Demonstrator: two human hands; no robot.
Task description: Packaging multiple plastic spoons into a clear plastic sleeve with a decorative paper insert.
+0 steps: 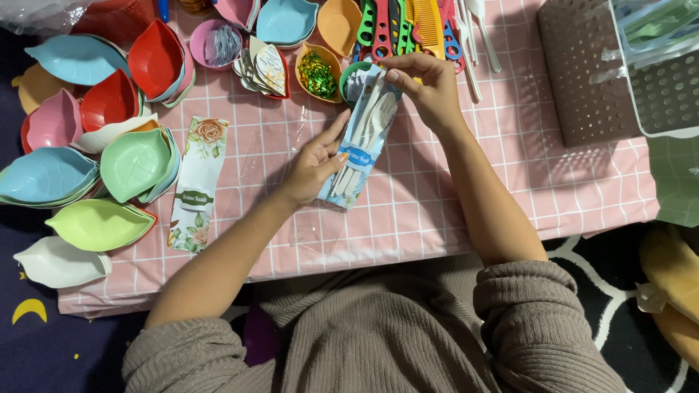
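My left hand [315,161] grips the lower part of a clear plastic sleeve [362,138] that holds a light blue card and white plastic cutlery. My right hand [428,86] pinches the sleeve's top end, near a small green cup [351,73]. The sleeve hangs tilted just above the pink checked tablecloth [437,196]. A flat floral card [198,183] lies on the cloth to the left of my left hand.
Leaf-shaped bowls [135,164] in several colours are stacked along the left and back. A bowl of green and gold foil [317,73], a pile of leaf tags [263,69], combs [426,25] and white spoons [477,36] lie at the back. Perforated baskets [582,73] stand at right.
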